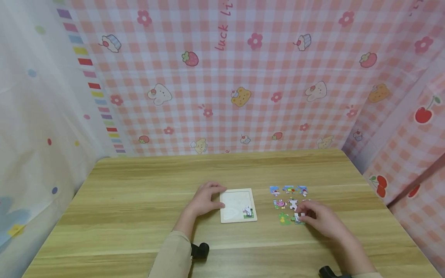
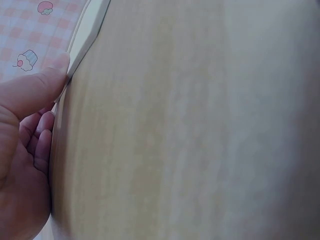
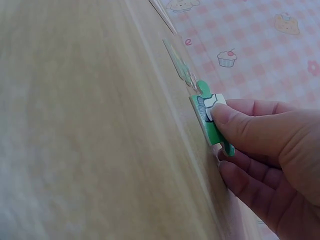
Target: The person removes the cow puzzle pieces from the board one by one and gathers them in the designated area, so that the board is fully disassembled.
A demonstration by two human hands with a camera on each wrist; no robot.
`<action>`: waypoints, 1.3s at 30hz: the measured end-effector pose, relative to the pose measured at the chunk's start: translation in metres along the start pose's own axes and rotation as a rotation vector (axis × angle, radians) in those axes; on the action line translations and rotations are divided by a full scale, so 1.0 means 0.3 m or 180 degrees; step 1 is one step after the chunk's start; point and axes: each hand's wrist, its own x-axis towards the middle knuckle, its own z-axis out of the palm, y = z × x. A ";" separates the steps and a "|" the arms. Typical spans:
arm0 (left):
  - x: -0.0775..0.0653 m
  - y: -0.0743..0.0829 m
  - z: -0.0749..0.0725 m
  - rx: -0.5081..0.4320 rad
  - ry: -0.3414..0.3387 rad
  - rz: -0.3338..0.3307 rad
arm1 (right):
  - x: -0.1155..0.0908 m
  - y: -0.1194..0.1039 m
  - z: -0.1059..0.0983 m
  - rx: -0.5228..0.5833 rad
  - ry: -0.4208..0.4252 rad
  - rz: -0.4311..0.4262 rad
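A square wooden puzzle tray [image 1: 233, 206] lies on the table, with one picture piece [image 1: 248, 211] in its lower right corner. My left hand [image 1: 205, 199] holds the tray by its left side, the thumb on the rim and the fingers at the upper left corner. The left wrist view shows the thumb [image 2: 47, 82] against the tray's pale edge [image 2: 87, 32]. To the right, my right hand [image 1: 320, 217] pinches a green, white and grey jigsaw piece [image 3: 210, 117] between thumb and fingers. That piece is tilted up in the right wrist view.
Several loose jigsaw pieces lie in rough rows right of the tray, among them a blue one [image 1: 274, 190], a pink-figured one [image 1: 279, 204] and a green one [image 1: 284, 219]. The wooden table [image 1: 139, 208] ends at a pink checked curtain [image 1: 208, 77] behind.
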 end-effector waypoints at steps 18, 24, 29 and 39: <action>-0.001 -0.001 0.002 0.0028 -0.0026 -0.0061 | -0.003 0.011 0.015 -0.0104 0.0170 -0.0156; -0.003 0.001 0.000 0.0004 -0.0024 -0.0048 | -0.002 0.008 0.014 -0.0109 0.0145 -0.0031; -0.006 0.006 -0.002 0.0003 -0.0040 -0.0052 | -0.004 0.004 0.016 -0.0134 0.0175 -0.0082; -0.003 -0.002 0.004 0.0004 -0.0005 -0.0032 | -0.002 -0.006 0.012 -0.0126 0.0108 0.0042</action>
